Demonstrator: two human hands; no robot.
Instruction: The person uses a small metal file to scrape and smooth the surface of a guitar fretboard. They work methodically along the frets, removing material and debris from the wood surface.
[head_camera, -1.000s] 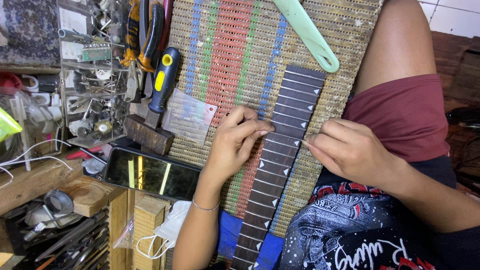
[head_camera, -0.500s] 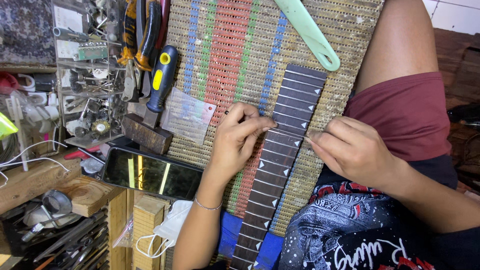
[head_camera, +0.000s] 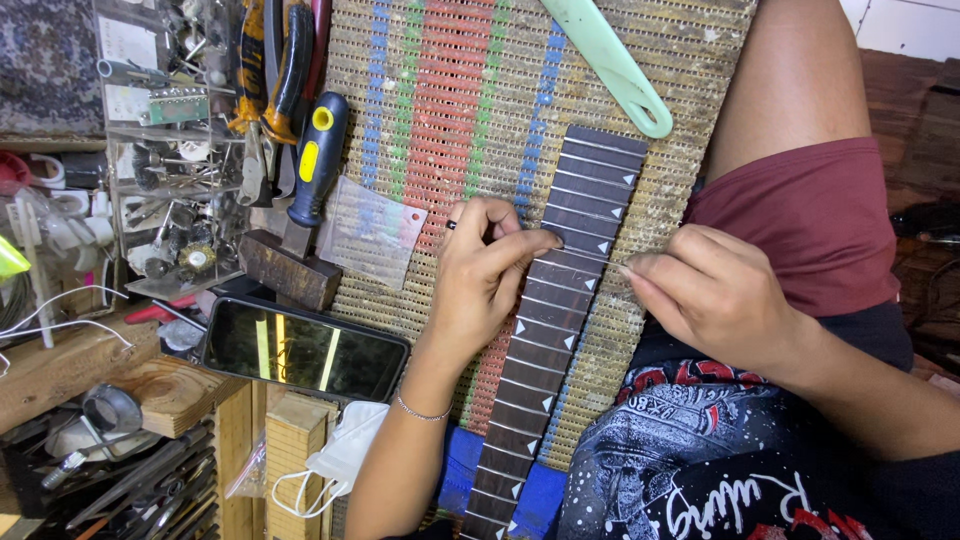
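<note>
The dark wooden guitar fretboard (head_camera: 553, 325) lies on the striped woven mat (head_camera: 440, 110), long axis near-to-far, beside a black phone (head_camera: 303, 348); curled left hand (head_camera: 487, 275) presses its edge, while right hand (head_camera: 710, 290) pinches a thin wire.

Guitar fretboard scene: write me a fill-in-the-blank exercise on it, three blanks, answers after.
1. The left hand presses a fingertip on the dark ____, which lies on a striped woven mat.
2. The right hand pinches something thin at the fretboard's ____ edge.
3. Left of the mat lies a ____ with a dark, reflecting screen.

Missing words: fretboard; right; phone
</note>
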